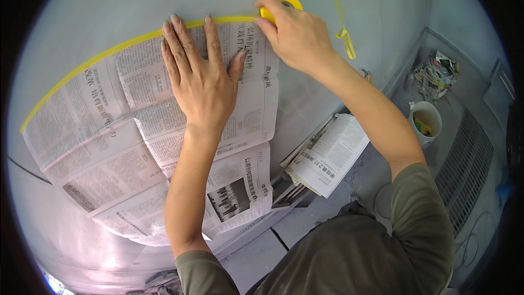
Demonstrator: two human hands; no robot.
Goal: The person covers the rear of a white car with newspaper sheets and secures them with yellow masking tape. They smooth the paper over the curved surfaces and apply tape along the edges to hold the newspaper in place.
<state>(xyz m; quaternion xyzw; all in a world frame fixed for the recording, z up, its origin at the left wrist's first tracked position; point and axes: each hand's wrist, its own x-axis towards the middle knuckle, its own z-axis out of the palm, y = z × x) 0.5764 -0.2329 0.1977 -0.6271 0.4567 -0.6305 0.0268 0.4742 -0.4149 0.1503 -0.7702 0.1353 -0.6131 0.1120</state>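
Note:
A sheet of newspaper (147,169) hangs against a smooth grey panel (125,5). Along its top edge runs a strip of yellow masking tape (93,64), which reaches to my right hand. My left hand (204,84) lies flat on the paper, fingers spread, their tips touching the tape near the middle. In my right hand (299,35) is a roll of yellow masking tape (293,0), gripped between thumb and fingers at the sheet's upper right corner. Part of the roll is hidden by that hand.
A folded stack of newspapers (333,155) lies below on the right. Beyond it stand a white bucket (426,123) with something yellow and green inside, a crumpled heap of paper (438,75) and a floor grate (465,166). A loose yellow strip (345,41) hangs from the panel.

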